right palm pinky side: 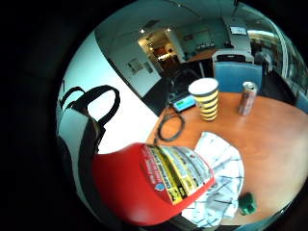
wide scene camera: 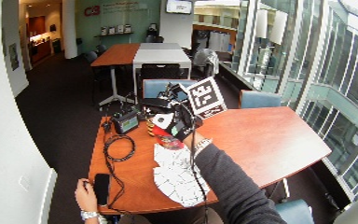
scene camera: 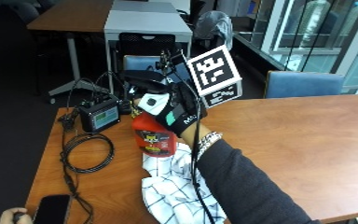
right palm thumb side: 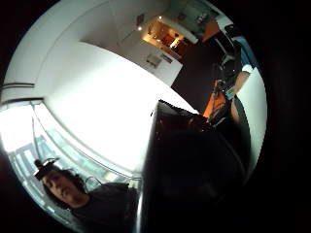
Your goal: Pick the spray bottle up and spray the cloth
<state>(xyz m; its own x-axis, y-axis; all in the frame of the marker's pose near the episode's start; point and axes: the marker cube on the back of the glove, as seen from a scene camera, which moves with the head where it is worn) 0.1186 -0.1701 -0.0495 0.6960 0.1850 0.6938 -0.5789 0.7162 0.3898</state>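
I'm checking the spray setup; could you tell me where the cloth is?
In the outside view, the checked cloth lies on the table, just below the red spray bottle gripped by the gloved right hand.

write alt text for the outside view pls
A gloved right hand holds a red spray bottle above a white checked cloth on a wooden table. A small black device with a screen and coiled cable sit beside it.

an office: meeting tables (wide scene camera: 139,52), chairs (scene camera: 303,84), glass walls (wide scene camera: 303,60).
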